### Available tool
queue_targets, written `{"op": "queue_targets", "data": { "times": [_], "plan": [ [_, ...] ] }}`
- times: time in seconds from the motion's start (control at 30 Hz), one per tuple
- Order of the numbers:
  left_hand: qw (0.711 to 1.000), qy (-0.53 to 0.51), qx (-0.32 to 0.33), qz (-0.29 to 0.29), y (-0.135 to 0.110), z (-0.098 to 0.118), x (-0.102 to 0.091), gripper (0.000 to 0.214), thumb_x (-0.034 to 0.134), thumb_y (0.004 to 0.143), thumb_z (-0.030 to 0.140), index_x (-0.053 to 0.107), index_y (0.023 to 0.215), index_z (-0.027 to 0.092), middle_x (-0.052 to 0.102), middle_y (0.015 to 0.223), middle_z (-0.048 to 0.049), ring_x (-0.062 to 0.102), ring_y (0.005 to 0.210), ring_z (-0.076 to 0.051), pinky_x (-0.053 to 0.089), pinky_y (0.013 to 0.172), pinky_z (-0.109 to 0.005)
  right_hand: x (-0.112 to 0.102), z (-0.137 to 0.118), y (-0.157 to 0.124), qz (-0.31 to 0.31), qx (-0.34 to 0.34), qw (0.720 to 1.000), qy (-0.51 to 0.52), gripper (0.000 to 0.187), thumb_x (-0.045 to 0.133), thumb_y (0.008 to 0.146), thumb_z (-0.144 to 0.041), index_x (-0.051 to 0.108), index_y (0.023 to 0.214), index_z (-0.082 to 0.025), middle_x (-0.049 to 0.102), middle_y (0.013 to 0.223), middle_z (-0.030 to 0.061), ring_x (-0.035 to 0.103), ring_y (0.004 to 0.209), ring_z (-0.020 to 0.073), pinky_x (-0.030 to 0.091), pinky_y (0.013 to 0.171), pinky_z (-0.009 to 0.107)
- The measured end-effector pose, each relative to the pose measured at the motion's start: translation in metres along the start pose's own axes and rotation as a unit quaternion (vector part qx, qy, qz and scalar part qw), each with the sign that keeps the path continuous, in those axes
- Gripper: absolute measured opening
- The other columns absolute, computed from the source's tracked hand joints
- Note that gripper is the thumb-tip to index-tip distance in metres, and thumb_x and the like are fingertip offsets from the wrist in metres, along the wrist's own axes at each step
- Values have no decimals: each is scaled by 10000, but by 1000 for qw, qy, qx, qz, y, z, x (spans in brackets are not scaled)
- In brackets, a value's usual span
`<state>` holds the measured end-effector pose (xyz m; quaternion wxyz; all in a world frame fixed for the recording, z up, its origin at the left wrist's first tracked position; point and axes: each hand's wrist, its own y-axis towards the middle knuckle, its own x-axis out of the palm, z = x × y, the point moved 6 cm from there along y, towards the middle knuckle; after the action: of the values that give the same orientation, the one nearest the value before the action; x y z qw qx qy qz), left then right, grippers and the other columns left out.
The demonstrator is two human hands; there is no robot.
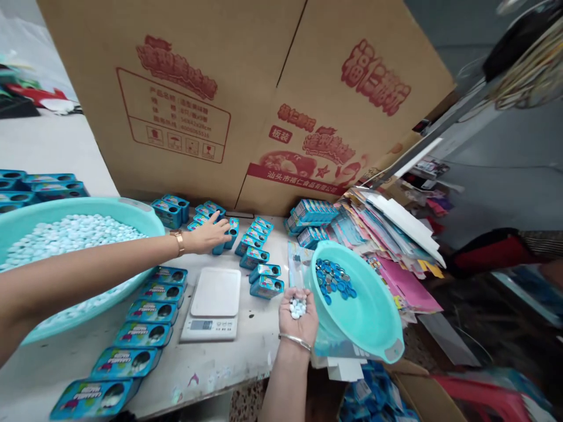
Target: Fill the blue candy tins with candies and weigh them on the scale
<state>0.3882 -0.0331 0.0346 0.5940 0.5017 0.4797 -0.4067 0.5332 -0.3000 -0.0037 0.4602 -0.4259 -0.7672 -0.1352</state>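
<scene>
My left hand [210,234] reaches forward over the table and its fingers close around a small blue tin [221,231] that stands among other blue tins [255,243] near the cardboard box. A gold watch sits on that wrist. My right hand [298,313] is cupped palm up beside the small basin, holding a little heap of white candies [298,307]. A bangle circles that wrist. A white kitchen scale [213,302] lies between my two arms.
A large teal basin [145,220] full of white candies stands at left. A smaller teal basin [373,310] with blue lids overhangs the table's right edge. A row of blue tins [145,334] lies along the front left. A big cardboard box [246,99] walls the back; printed cards [387,240] pile at right.
</scene>
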Motion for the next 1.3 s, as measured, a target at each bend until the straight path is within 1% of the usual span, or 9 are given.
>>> {"op": "queue_targets", "data": {
  "times": [0.13, 0.27, 0.53, 0.6, 0.63, 0.77, 0.97, 1.13, 1.3],
  "plan": [
    [999, 13, 38, 5, 2, 7, 2, 286, 484, 806, 24, 690, 840, 220, 638, 1091, -83, 510, 1162, -257, 191, 1154, -559, -6, -3, -4, 62, 2, 996, 57, 156, 663, 747, -174, 510, 734, -199, 538, 571, -99, 571, 540, 37, 582, 671, 194],
    [996, 36, 82, 19, -3, 37, -22, 286, 499, 789, 6, 684, 772, 223, 657, 1063, -88, 435, 1273, -278, 104, 1183, -567, 0, -6, -6, 66, -11, 997, 37, 128, 639, 772, -181, 521, 726, -203, 511, 560, -96, 556, 512, 52, 588, 637, 205],
    [990, 71, 96, -71, -13, 115, -18, 156, 630, 688, 57, 644, 634, 202, 649, 642, -41, 580, 847, -265, 121, 1155, -592, 25, 9, -17, 116, 67, 983, 127, 130, 555, 802, -147, 504, 691, -190, 486, 533, -85, 515, 482, 38, 556, 600, 161],
    [994, 46, 71, -72, -12, 113, -20, 142, 688, 728, 184, 687, 870, 180, 685, 748, -60, 595, 871, -270, 147, 1138, -598, 27, 8, -19, 110, 71, 983, 127, 131, 549, 802, -142, 499, 690, -191, 473, 530, -87, 502, 478, 38, 546, 582, 155],
    [996, 19, 51, -69, -12, 108, -23, 358, 718, 738, 294, 656, 1064, 159, 702, 856, -85, 602, 925, -285, 150, 1131, -607, 27, 7, -20, 105, 68, 985, 121, 129, 553, 798, -138, 498, 693, -191, 471, 533, -89, 498, 478, 38, 542, 573, 154],
    [991, -104, -86, -16, -26, 64, -49, 1085, 646, 712, 682, 179, 1507, 110, 492, 1402, -234, 444, 1300, -387, 161, 1123, -619, 22, -3, -20, 71, 34, 995, 62, 141, 559, 800, -145, 487, 694, -203, 450, 554, -92, 497, 489, 48, 520, 534, 159],
    [967, -136, -212, 38, -85, 11, -69, 1060, 502, 745, 733, 218, 1499, 45, 365, 1518, -220, 366, 1379, -375, 310, 1119, -505, 22, 2, -16, 37, 60, 995, 75, 194, 441, 891, -168, 470, 703, -208, 402, 596, -82, 427, 474, 39, 408, 444, 122],
    [964, -132, -221, 68, -115, 15, -69, 836, 458, 750, 756, 478, 1376, 202, 569, 1352, -75, 501, 1262, -324, 291, 1095, -543, 30, 17, -10, 5, 93, 990, 109, 171, 443, 921, -209, 502, 762, -194, 432, 620, -73, 374, 453, 44, 331, 383, 132],
    [961, -178, -206, 56, -110, 30, -63, 669, 496, 830, 689, 475, 1360, 281, 546, 1385, -49, 467, 1299, -301, 208, 1135, -560, 37, 32, -2, -7, 116, 987, 108, 173, 463, 923, -230, 492, 758, -186, 432, 606, -82, 358, 429, 36, 291, 372, 135]
  ]
}}
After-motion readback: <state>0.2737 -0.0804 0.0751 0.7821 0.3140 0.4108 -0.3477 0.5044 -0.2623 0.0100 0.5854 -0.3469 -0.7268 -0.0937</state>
